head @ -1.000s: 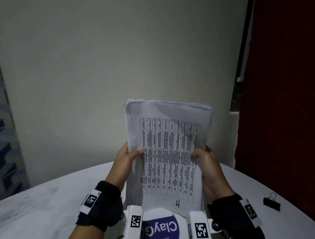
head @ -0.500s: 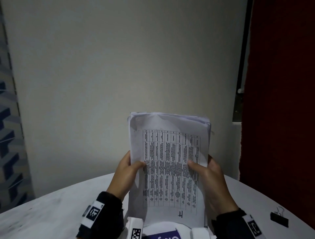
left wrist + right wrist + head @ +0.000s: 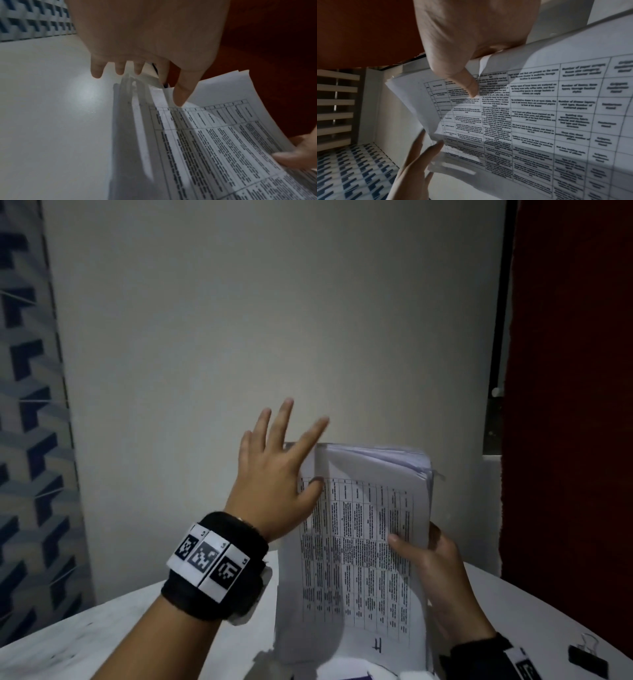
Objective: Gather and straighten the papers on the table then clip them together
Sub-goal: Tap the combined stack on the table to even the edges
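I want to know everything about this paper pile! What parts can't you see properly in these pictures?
- Bottom edge of the paper stack: head view, cut off by the frame's lower edge.
- Fingers of the right hand behind the stack: head view, hidden by the sheets.
- Table text: head and left wrist views, too small and blurred to read.
- Binder clip: head view, partly cut off at the corner.
- Left hand palm: faces away from the head view.

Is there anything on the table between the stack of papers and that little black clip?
Only the right hand gripping the papers; past its wrist the table is bare up to the clip, as the head view shows.
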